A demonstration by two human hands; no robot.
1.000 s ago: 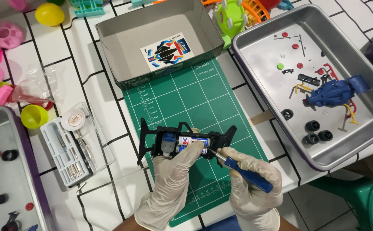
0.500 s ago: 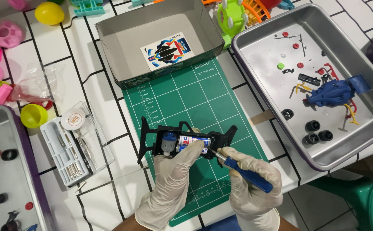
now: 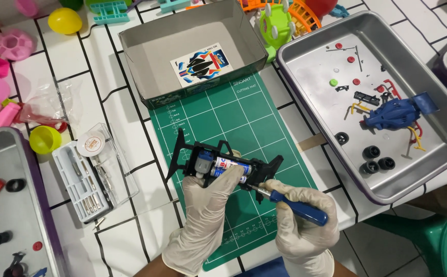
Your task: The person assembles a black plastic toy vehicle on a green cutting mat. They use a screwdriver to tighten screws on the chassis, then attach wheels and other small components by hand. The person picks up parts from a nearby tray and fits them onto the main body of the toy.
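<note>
Black toy-car chassis (image 3: 223, 163) held over green cutting mat (image 3: 234, 154), batteries seated; left hand (image 3: 208, 205) fingers wrapped around chassis, right hand (image 3: 300, 215) fingers closed on blue-handled screwdriver (image 3: 298, 205), tip at rear. Likely hazards: tip slipping off screw, scratching plastic; loosened screw rolling off mat.

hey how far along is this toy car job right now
Done: the blue car body and loose black wheels already lie in the metal tray, off the frame. In hand: the left hand steadies the black chassis on the green cutting mat, batteries showing, while the right hand works a blue-handled screwdriver at its end. Left: the chassis is in one piece.
</note>
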